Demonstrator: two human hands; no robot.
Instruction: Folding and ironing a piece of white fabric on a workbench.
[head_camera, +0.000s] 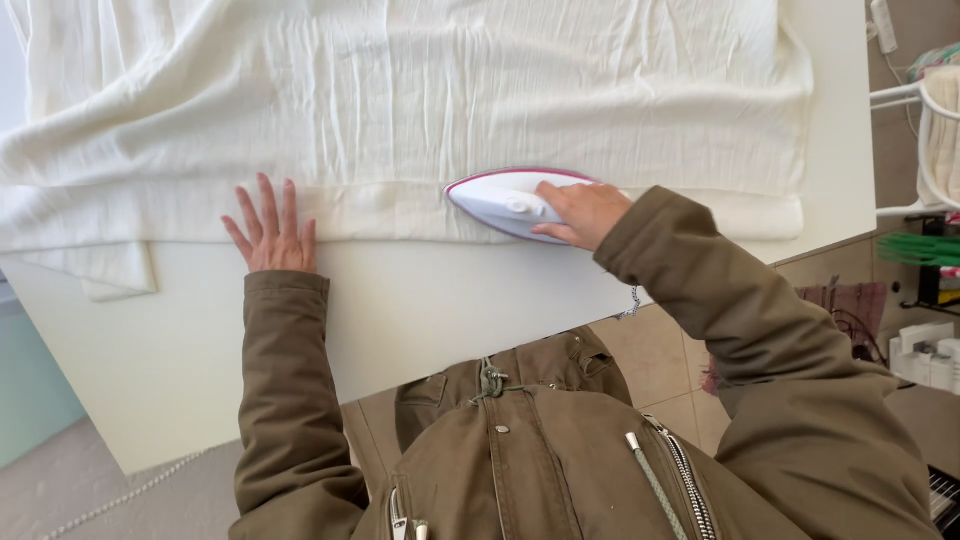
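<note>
— Where the cream cloth (400, 90) covers the white table (420, 310), what lies beside it?
— A white rack (925, 110). The right hand (583, 212) grips the white iron (500, 200) on the cloth's near hem; the left hand (270, 228) presses flat, fingers spread.

A white worktop (420, 310) is carrying a cream, wrinkled cloth (420, 90), which is lying spread across most of its far part, its hemmed near edge running left to right. At the left, a corner of the cloth is hanging folded under. A white iron (500, 200) is resting on the hem.
</note>
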